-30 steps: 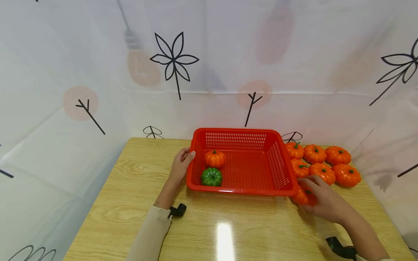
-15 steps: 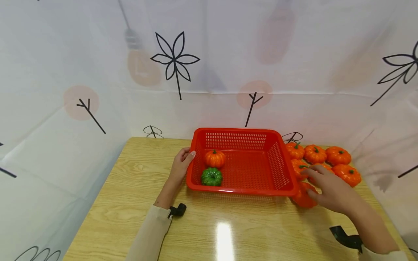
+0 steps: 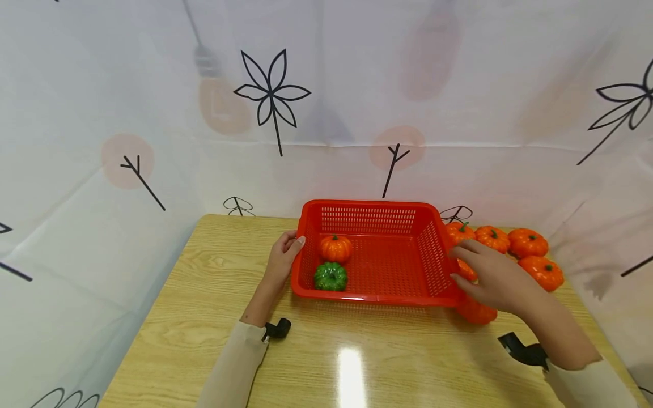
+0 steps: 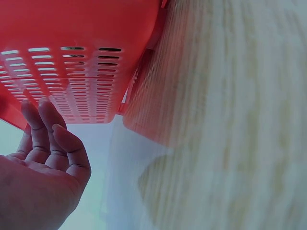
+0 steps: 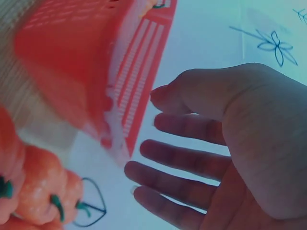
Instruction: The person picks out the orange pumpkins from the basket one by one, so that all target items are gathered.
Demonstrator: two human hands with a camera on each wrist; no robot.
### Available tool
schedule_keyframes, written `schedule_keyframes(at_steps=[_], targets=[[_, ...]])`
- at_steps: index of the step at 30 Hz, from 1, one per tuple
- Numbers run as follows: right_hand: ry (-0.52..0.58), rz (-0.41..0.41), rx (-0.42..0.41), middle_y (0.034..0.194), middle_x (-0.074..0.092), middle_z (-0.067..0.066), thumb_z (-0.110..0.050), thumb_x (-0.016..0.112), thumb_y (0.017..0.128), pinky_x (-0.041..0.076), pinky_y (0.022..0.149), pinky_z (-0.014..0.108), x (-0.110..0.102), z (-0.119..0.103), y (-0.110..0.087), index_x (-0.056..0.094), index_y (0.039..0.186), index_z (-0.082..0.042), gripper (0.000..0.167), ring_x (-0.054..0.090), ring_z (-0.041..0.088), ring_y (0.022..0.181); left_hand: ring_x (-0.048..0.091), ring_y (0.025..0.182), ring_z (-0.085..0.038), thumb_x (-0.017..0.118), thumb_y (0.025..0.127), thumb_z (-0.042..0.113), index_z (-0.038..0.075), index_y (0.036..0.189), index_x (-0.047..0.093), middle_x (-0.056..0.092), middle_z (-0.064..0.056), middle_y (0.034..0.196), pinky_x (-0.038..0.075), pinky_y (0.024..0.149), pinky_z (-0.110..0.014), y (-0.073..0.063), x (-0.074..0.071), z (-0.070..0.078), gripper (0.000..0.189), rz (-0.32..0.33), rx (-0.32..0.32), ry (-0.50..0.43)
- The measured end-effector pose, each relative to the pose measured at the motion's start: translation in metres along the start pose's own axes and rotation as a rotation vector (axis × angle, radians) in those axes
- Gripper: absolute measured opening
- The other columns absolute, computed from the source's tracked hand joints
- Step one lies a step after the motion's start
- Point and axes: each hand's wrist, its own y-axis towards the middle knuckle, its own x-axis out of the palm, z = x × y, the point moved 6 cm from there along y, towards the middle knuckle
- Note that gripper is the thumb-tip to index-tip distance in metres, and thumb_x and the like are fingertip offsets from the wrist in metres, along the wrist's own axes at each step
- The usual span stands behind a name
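A red perforated plastic basket (image 3: 377, 298) stands on the table. Inside it, at the left, lie an orange pumpkin (image 3: 335, 249) and a green pumpkin (image 3: 330, 276). My left hand (image 3: 282, 258) holds the basket's left side, thumb at the rim; the left wrist view shows bent fingers (image 4: 48, 117) at the outer wall. Just over the basket's right rim hovers my right hand (image 3: 492, 277), its fingers (image 5: 182, 160) spread with nothing between them. Below it sits another orange pumpkin (image 3: 476, 311), partly covered by basket and hand.
More orange pumpkins stand in rows right of the basket, among them a far-corner pumpkin (image 3: 528, 242) and one nearer the edge (image 3: 542, 273). The wooden table (image 3: 204, 283) backs onto a printed white cloth (image 3: 326, 102).
My right hand has let go of the near pumpkin, lifted off it and come left to the basket's right rim. My left hand and the basket stay in place.
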Motion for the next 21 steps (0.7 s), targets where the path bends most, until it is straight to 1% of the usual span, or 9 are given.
schedule_keyframes(at_steps=[3, 6, 9, 11, 15, 21], targets=[[0.007, -0.003, -0.016, 0.117, 0.067, 0.012, -0.013, 0.084, 0.088, 0.062, 0.077, 0.047, -0.002, -0.009, 0.012, 0.072, 0.118, -0.004, 0.034, 0.069, 0.027, 0.092, 0.064, 0.119, -0.045, 0.062, 0.109, 0.033, 0.002, 0.144, 0.054, 0.063, -0.028, 0.134, 0.062, 0.091, -0.036, 0.000, -0.001, -0.001, 0.048, 0.002, -0.001, 0.005], [0.023, 0.019, -0.058, 0.117, 0.067, 0.011, -0.011, 0.083, 0.089, 0.063, 0.078, 0.047, -0.005, -0.018, 0.026, 0.072, 0.118, -0.005, 0.032, 0.070, 0.027, 0.094, 0.064, 0.119, -0.044, 0.062, 0.109, 0.033, 0.002, 0.145, 0.053, 0.062, -0.028, 0.134, 0.062, 0.093, -0.037, 0.000, -0.001, -0.001, 0.048, 0.005, -0.002, 0.013], [0.044, 0.044, -0.104, 0.118, 0.067, 0.009, -0.010, 0.082, 0.089, 0.062, 0.078, 0.045, -0.004, -0.026, 0.040, 0.072, 0.117, -0.006, 0.030, 0.070, 0.025, 0.095, 0.064, 0.119, -0.044, 0.062, 0.109, 0.033, 0.003, 0.145, 0.054, 0.063, -0.027, 0.134, 0.062, 0.093, -0.038, 0.001, -0.002, -0.001, 0.048, 0.004, 0.000, 0.015], [0.065, 0.042, -0.119, 0.117, 0.067, 0.007, -0.011, 0.082, 0.090, 0.062, 0.078, 0.043, -0.001, -0.030, 0.050, 0.072, 0.116, -0.007, 0.028, 0.069, 0.023, 0.093, 0.064, 0.119, -0.045, 0.062, 0.109, 0.033, 0.002, 0.145, 0.053, 0.062, -0.028, 0.135, 0.062, 0.093, -0.038, 0.001, -0.001, -0.001, 0.048, 0.004, 0.001, 0.016], [0.092, 0.016, -0.124, 0.116, 0.067, 0.006, -0.013, 0.080, 0.093, 0.061, 0.079, 0.041, 0.007, -0.034, 0.067, 0.072, 0.114, -0.009, 0.023, 0.067, 0.020, 0.092, 0.063, 0.120, -0.046, 0.062, 0.109, 0.032, 0.002, 0.146, 0.053, 0.061, -0.030, 0.136, 0.062, 0.093, -0.037, 0.000, 0.000, 0.000, 0.049, -0.002, -0.003, 0.022], [0.159, -0.011, -0.126, 0.118, 0.067, 0.007, -0.014, 0.077, 0.096, 0.060, 0.086, 0.044, 0.017, -0.042, 0.093, 0.073, 0.114, -0.009, 0.019, 0.067, 0.023, 0.099, 0.064, 0.118, -0.045, 0.064, 0.108, 0.031, 0.002, 0.144, 0.054, 0.063, -0.029, 0.133, 0.062, 0.092, -0.036, 0.000, 0.000, 0.003, 0.047, 0.009, 0.009, 0.019]])
